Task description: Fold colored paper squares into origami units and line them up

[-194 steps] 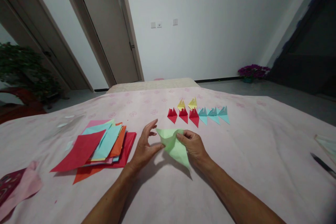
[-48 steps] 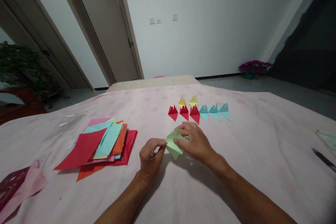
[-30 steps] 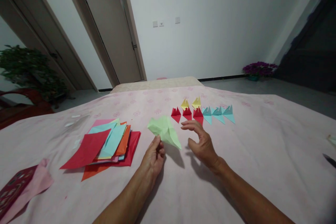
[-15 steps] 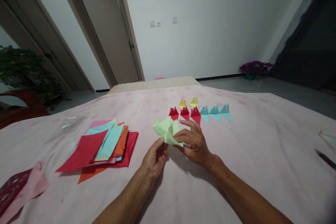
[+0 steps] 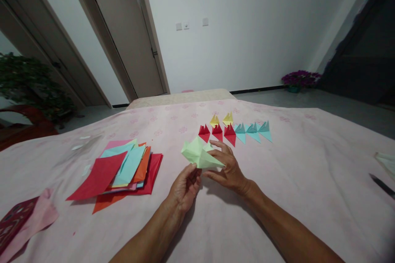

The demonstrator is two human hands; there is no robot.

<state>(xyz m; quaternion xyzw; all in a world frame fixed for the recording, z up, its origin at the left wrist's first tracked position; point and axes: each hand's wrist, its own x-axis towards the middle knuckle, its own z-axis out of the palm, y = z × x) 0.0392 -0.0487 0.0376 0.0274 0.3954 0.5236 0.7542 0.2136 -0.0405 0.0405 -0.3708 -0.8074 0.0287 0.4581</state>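
Note:
A partly folded sheet of light green paper (image 5: 200,156) is held up above the cloth between my two hands. My left hand (image 5: 187,187) pinches its lower edge between thumb and fingers. At the paper's right side is my right hand (image 5: 226,168), its fingers behind a flap that points right and its thumb underneath. Just beyond the paper stand small red folded paper shapes (image 5: 217,132), with light blue ones (image 5: 253,132) to their right and two yellow ones (image 5: 228,119) behind.
On the left lies a loose pile of coloured paper sheets (image 5: 123,170). A dark red case (image 5: 17,218) with pink paper is at the near left corner. A dark pointed object (image 5: 382,185) lies at the right edge. A pink flowered cloth (image 5: 293,197) covers the table.
The green paper has opened out, and its right flap now reaches farther right as a long point. My right hand's fingers have moved behind that flap; my left hand keeps its pinch.

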